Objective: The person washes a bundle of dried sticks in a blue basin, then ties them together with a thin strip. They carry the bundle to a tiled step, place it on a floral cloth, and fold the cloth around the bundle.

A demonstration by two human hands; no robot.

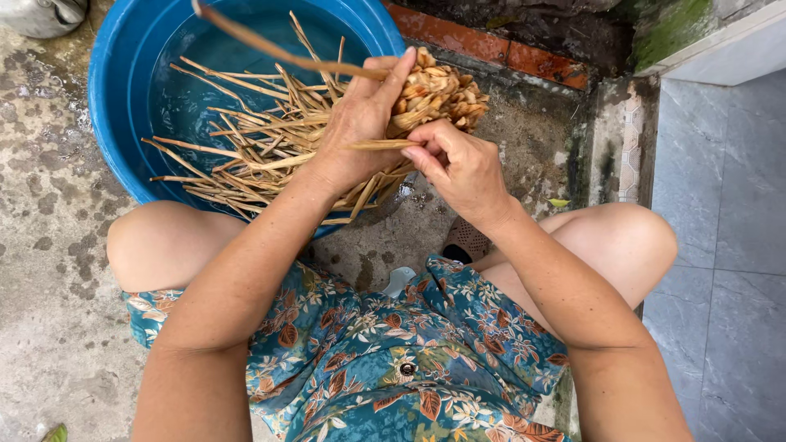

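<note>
Left hand [356,123] clamped around bundle of dry stalks [270,139] above blue basin [123,90] with water; right hand [458,164] pinching one stalk [381,145]. Risk: brittle stalk snapping under hard pull, loose ones slipping into water.

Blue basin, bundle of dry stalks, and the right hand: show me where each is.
Blue basin [123,123], head view, on its left inner wall.
Bundle of dry stalks [438,90], head view, on the thick ends.
Right hand [458,168], head view, back of hand.
</note>
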